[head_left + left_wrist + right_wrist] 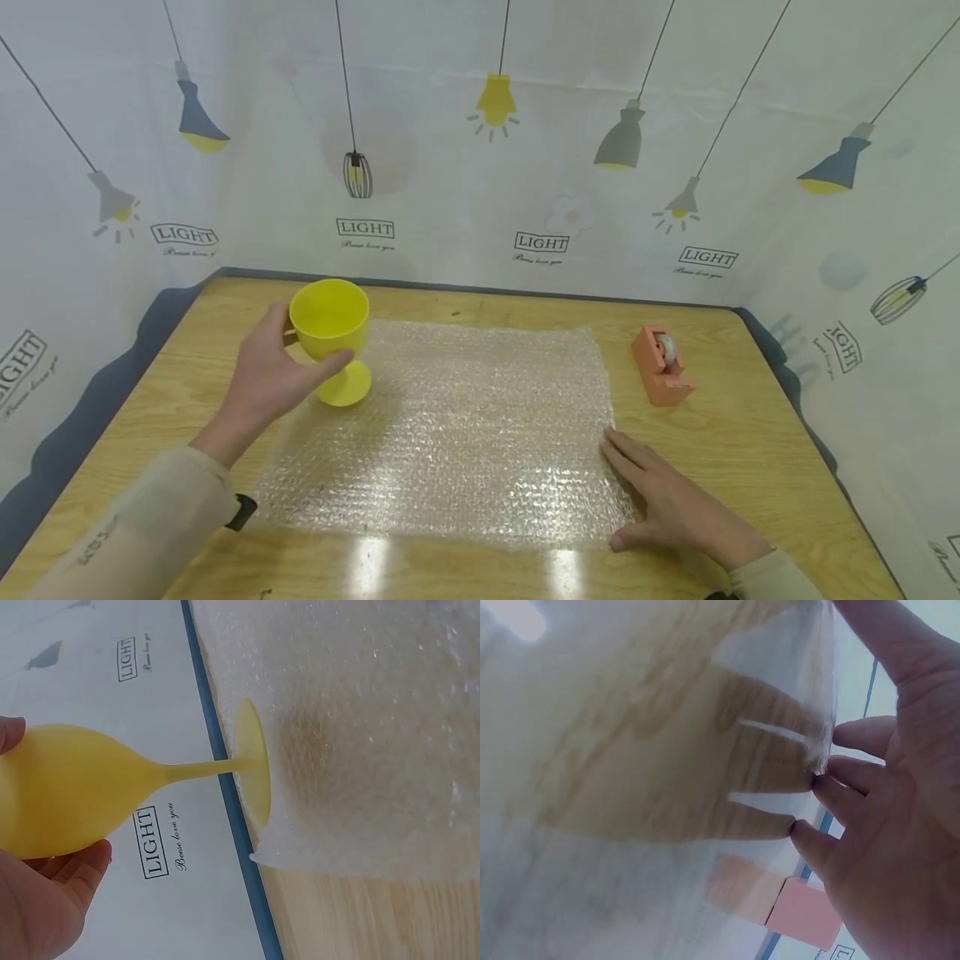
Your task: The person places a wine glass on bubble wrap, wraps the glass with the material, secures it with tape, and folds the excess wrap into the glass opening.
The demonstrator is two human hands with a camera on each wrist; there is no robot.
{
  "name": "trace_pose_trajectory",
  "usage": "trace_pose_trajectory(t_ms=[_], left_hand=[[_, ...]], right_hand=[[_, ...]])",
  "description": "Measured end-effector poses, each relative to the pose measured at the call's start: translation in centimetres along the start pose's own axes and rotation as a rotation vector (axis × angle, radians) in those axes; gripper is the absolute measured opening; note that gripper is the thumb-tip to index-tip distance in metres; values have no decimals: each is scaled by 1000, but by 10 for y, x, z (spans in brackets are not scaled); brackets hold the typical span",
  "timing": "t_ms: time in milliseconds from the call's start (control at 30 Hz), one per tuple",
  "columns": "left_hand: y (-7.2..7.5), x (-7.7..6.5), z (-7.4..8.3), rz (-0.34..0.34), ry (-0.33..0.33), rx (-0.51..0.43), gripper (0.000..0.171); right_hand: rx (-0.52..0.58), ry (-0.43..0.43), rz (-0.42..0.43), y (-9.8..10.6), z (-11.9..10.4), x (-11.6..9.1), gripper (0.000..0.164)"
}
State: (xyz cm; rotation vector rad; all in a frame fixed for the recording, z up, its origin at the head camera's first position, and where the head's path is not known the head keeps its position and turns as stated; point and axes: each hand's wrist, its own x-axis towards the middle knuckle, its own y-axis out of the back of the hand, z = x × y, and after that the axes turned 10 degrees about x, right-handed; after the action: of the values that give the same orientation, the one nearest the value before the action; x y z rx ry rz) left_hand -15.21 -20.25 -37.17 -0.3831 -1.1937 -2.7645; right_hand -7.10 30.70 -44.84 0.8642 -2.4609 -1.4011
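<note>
Left sleeve [142, 533]: big and pale, nearest the camera at the lower left; its end is cut off, and its black letters are hard to read.
Black band [241, 512]: pokes out at the left cuff; the rest is hidden.
Cup's hidden parts: from above, the bowl and thumb hide most of the thin stem; the left wrist view shows the stem, but cuts off the rim.
Right hand [675, 504]: lower right, fingers spread and holding nothing; the fingertips sit at the right edge of the wrap, and the thumb is near its bottom right corner.
Bubble wrap [465, 433]: flat in the middle; shiny spots make its bubbles hard to see.
Room: a strip of wood runs between the wrap and the orange tape holder [660, 379] at the right; more wood shows along the bottom.
Table edge [480, 287]: dark blue, just past the top of the wrap, with the lamp cloth [450, 167] behind.
Left hand [281, 367]: grips the bowl, thumb in front, other fingers mostly hidden behind.
Yellow cup [330, 343]: left of middle, upright in that grip; its round foot sticks out below the thumb, over the wrap's left side.
</note>
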Motion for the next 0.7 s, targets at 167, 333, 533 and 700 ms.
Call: trace_pose_trajectory(t_ms=[167,333,533,700], left_hand=[[-2,-3,6,12,-34,-16,79],[-5,-5,12,13,-71,-43,79],[-7,-8,17,10,-108,-65,77],[-10,-10,21,1,-120,-73,77]], right_hand=[[51,-14,4,1,5,-1,121],[68,-1,-1,5,7,-4,115],[55,-5,-17,7,8,-5,113],[37,-18,-29,5,10,-4,115]])
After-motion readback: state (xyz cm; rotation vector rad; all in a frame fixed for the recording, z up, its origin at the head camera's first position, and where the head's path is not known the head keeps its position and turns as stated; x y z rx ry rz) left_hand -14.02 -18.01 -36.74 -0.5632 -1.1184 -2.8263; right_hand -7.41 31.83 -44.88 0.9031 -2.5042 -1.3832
